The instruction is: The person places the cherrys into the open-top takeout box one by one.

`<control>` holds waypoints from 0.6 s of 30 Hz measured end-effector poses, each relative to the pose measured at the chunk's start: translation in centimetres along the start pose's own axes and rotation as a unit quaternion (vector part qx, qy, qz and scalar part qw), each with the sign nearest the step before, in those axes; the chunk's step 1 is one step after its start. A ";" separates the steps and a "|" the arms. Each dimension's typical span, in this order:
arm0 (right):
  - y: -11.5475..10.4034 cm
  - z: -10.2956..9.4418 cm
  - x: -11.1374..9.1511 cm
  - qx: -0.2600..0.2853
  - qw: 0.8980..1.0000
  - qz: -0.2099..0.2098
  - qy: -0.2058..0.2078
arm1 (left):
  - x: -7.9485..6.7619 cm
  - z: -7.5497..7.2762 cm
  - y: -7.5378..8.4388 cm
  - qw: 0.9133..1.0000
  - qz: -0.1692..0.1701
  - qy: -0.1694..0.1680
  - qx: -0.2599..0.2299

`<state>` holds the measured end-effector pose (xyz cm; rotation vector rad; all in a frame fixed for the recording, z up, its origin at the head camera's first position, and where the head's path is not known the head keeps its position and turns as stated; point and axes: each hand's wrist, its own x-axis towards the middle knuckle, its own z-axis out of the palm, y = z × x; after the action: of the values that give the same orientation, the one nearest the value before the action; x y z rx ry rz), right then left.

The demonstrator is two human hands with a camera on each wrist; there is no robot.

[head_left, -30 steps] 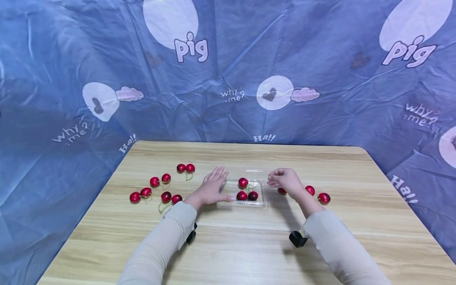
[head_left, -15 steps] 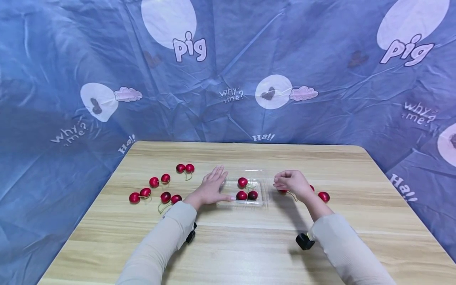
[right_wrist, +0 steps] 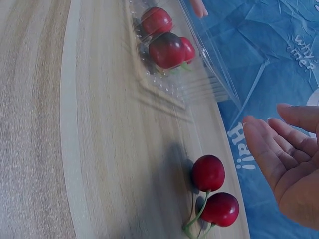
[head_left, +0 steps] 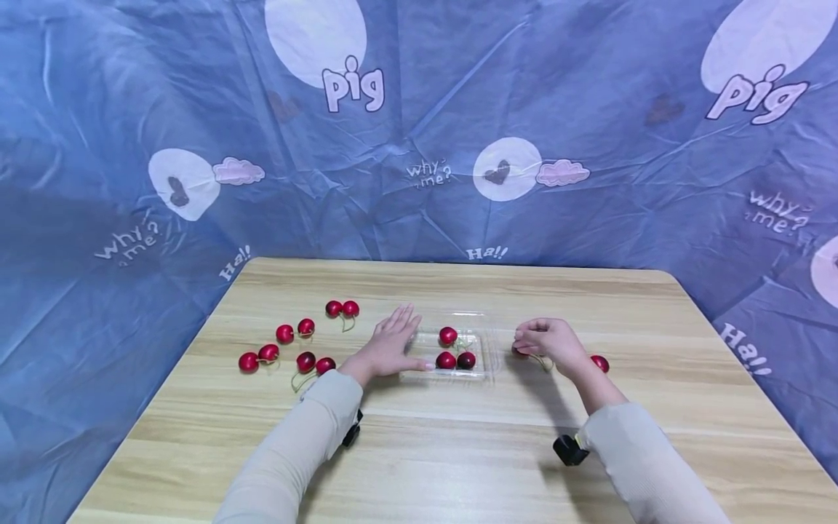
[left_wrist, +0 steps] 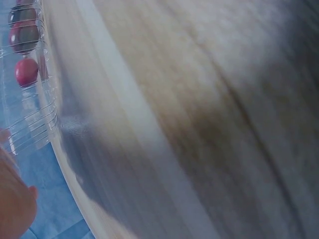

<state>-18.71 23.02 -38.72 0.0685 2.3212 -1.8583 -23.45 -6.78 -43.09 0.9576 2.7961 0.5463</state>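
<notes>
My left hand point(head_left: 390, 343) lies with fingers spread at the left side of a clear plastic box point(head_left: 486, 372); its thumb reaches along the near rim. Three red cherries point(head_left: 448, 336) sit inside the box, also visible in the right wrist view. Right of the box, my right hand point(head_left: 551, 345) hovers above a pair of joined cherries point(right_wrist: 221, 209) on the table. Its fingers point(right_wrist: 266, 149) are loosely bent with nothing between them. In the head view this hand partly covers the pair, whose green stem shows below it.
Several cherry pairs point(head_left: 305, 362) are scattered on the wooden table point(head_left: 419, 451) left of the box. One more cherry point(head_left: 599, 363) shows to the right of the right wrist. A blue printed cloth point(head_left: 419, 109) hangs behind the table's far edge.
My right hand has moved rightward and slightly nearer, from beside the box to above the cherry pair. It now hides a cherry farther right. The left hand has stayed in place.
</notes>
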 end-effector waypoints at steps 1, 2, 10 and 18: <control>0.1 -0.2 0.0 0.001 1.000 0.000 -0.002 | 0.0 0.0 0.0 1.000 0.000 0.000 0.001; 0.2 -0.3 -0.1 0.002 1.000 0.002 0.001 | 0.0 0.0 0.0 1.000 0.000 0.000 0.000; 0.7 -1.4 -0.3 -0.008 1.000 0.005 0.005 | 0.1 0.0 0.0 1.000 0.001 0.003 0.004; 1.1 -2.2 -1.0 0.004 1.000 0.000 0.015 | 0.1 0.2 -0.2 1.000 0.005 0.001 0.007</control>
<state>-17.77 25.46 -39.19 0.0977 2.3327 -1.8805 -23.60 -6.76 -43.36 0.9752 2.8010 0.5305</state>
